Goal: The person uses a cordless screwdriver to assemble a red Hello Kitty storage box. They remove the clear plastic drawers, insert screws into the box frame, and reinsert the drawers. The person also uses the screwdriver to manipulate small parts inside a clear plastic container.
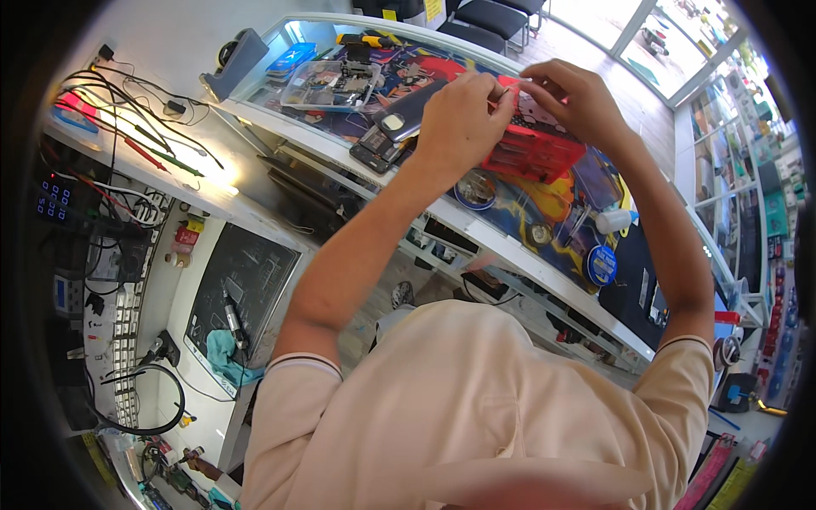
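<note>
Both hands meet above the far worktop, at a red plastic rack (535, 153). My left hand (466, 115) is closed, thumb and fingers pinched together at the rack's upper left. Facing it, my right hand (574, 95) curls over the rack's top with its thumb and fingertips drawn together. What lies between the fingertips is too small to make out. Beside my left hand lies a dark phone (410, 110), and an opened phone (374, 151) with its insides showing sits at the worktop's near edge. A round tin (474, 190) stands just below the rack.
A clear parts box (331, 85) is at the far left. Right of the rack are a white bottle (610, 223), a small round jar (539, 233) and a blue tin (601, 265). Cables (140, 110) cover the left shelf; black chairs (493, 21) stand beyond the worktop.
</note>
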The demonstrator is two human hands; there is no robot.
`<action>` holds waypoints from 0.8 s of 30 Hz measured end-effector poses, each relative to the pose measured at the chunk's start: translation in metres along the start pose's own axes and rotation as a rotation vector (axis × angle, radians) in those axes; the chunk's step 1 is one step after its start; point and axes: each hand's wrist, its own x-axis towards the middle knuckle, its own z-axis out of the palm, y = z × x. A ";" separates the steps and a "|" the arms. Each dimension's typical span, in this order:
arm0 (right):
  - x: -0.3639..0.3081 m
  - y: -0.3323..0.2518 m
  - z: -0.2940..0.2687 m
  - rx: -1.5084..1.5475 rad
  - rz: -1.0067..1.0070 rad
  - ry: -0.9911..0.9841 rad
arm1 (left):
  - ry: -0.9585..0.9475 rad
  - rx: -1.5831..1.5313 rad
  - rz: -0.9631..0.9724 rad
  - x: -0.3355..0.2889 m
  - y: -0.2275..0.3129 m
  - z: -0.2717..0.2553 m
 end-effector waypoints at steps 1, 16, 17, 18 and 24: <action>-0.002 0.001 0.000 0.018 0.020 0.009 | 0.018 -0.162 -0.107 -0.002 0.000 -0.001; -0.011 -0.008 -0.001 0.105 0.226 -0.004 | 0.350 0.358 0.055 -0.059 -0.198 -0.164; -0.011 -0.008 0.001 0.082 0.249 0.005 | 0.340 0.401 0.211 -0.058 -0.205 -0.160; -0.011 -0.008 0.001 0.074 0.267 0.008 | 0.287 0.393 0.227 -0.059 -0.210 -0.157; -0.011 -0.015 0.005 0.100 0.336 0.022 | 0.045 0.261 0.139 -0.069 -0.218 -0.148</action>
